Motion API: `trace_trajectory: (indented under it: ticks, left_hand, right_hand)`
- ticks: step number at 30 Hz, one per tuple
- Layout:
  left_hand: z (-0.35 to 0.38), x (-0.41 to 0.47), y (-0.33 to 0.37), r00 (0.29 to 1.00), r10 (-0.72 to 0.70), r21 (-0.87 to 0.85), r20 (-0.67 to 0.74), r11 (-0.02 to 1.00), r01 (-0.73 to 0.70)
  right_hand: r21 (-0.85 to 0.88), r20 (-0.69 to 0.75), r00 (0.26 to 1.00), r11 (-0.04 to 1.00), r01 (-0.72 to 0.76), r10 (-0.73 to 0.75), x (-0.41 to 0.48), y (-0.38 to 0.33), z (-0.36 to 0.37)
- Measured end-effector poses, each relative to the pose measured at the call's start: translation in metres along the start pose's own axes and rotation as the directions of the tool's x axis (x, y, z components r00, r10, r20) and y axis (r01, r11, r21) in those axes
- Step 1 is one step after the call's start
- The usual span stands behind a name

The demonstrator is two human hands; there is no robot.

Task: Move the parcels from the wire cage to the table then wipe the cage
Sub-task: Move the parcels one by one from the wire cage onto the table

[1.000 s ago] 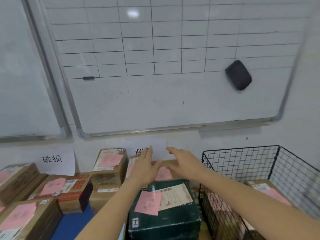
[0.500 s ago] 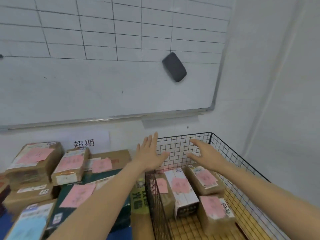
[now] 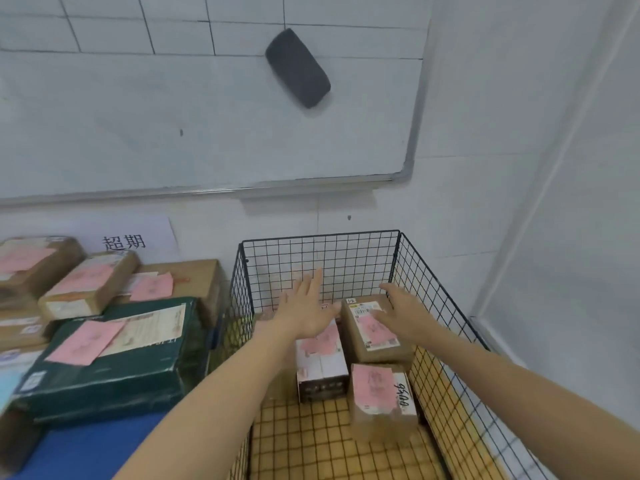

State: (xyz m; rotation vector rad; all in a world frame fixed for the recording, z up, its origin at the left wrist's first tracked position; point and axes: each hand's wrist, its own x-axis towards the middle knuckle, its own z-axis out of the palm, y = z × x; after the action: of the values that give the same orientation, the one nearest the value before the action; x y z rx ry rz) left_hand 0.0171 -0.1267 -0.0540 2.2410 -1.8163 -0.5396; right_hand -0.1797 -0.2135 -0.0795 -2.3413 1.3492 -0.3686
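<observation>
Black wire-mesh cage (image 3: 346, 252) held brown cardboard parcels (image 3: 379, 393) bearing pink slips. Inside the cage, the left hand (image 3: 308, 315) and the right hand (image 3: 405, 315) hovered over the rear parcels, fingers spread, gripping nothing.

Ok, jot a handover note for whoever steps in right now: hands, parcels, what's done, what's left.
Left hand: open, above the white parcel in the wire cage.
Right hand: open, over the brown parcel at the back.
Neither grips anything.
The parcel marked 9500 lies nearer.
The table on the left already holds parcels.
Left: move at least these three, then wipe the cage; no cloth in view.
</observation>
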Motion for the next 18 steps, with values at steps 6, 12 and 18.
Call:
trace_trajectory:
  ticks: [6,12,18]
  left_hand:
    - [0.04,0.018,0.007,0.994,-0.015,0.009,0.105,1.0,0.014]
    - [0.073,0.045,0.015,0.984,0.081,-0.02,0.16,0.997,-0.079]
    - [0.101,0.063,0.017,0.97,0.06,0.012,0.236,0.998,-0.064]
  right_hand:
    - [0.046,0.032,0.998,0.998,-0.052,0.051,0.01,0.019,0.025]
    - [0.04,0.052,0.992,0.993,-0.115,0.113,0.012,0.033,0.047]
    - [-0.002,0.137,0.969,0.978,-0.209,0.208,0.009,0.044,0.063]
